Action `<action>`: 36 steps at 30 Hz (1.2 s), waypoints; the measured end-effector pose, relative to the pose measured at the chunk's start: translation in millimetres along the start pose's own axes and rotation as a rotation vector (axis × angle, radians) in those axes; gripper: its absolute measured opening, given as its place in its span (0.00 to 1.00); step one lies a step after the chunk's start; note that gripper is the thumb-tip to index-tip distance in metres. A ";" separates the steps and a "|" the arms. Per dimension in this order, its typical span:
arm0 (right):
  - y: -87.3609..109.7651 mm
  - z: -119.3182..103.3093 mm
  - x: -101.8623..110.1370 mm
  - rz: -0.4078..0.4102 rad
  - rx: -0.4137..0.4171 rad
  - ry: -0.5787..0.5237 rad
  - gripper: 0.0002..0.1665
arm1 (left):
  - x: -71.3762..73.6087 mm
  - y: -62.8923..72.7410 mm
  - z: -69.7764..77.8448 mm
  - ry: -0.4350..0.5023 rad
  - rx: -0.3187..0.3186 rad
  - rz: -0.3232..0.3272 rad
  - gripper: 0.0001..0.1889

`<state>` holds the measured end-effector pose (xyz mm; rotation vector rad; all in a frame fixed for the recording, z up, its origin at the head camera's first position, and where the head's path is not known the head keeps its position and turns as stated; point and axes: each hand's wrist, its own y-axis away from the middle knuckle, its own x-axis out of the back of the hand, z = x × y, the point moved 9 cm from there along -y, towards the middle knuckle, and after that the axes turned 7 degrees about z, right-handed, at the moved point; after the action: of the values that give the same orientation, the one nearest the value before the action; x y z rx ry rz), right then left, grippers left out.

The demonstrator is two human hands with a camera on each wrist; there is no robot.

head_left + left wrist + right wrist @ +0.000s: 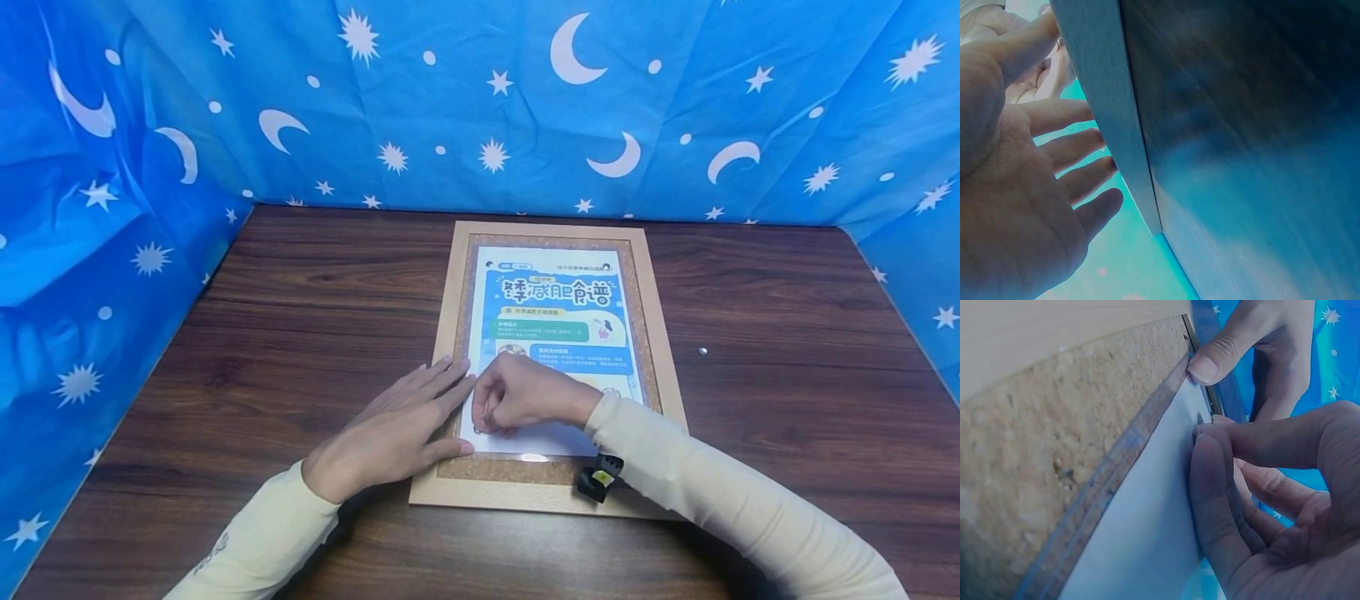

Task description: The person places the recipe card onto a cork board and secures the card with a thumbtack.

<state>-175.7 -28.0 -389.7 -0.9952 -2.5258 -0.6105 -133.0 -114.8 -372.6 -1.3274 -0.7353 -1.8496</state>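
— Pinning the poster (pixel 553 333) down looks like the step in hand: the right hand (pixel 517 398) has thumb and forefinger (pixel 1210 481) pinched together on a small pushpin (pixel 1200 418) at the sheet's lower-left corner, over the cork board (pixel 450 317).

— And the left hand (pixel 390 429)?

— It lies flat with fingers straight and slightly spread, its palm on the table (pixel 300 292) and the board's wooden frame, fingertips at the poster's left edge and the thumb touching the sheet near that same corner. It steadies rather than grips.

— What would the next move call for?

— Probably a straight push, so the pin seats in the cork without creasing the sheet or sliding it off square.

— Counts?

— One board, one poster lying centred on it, one pin between the fingers, and one more small pin (pixel 702 352) lying loose on the table, well to the right of the frame. Two hands at work.
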 end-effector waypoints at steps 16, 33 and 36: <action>-0.5 4.0 0.9 0.022 -0.075 0.029 0.10 | 0.7 -0.2 0.7 -0.004 -0.005 0.005 0.42; -2.4 4.2 1.3 0.033 -0.077 0.068 0.09 | 0.2 -0.1 0.3 -0.013 0.004 -0.004 0.42; -2.1 2.2 1.2 0.030 -0.060 0.067 0.09 | 0.9 0.3 0.8 -0.017 -0.002 -0.005 0.42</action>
<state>-178.4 -27.7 -391.5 -1.0138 -2.4437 -0.7026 -132.5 -114.5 -371.5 -1.3448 -0.7467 -1.8457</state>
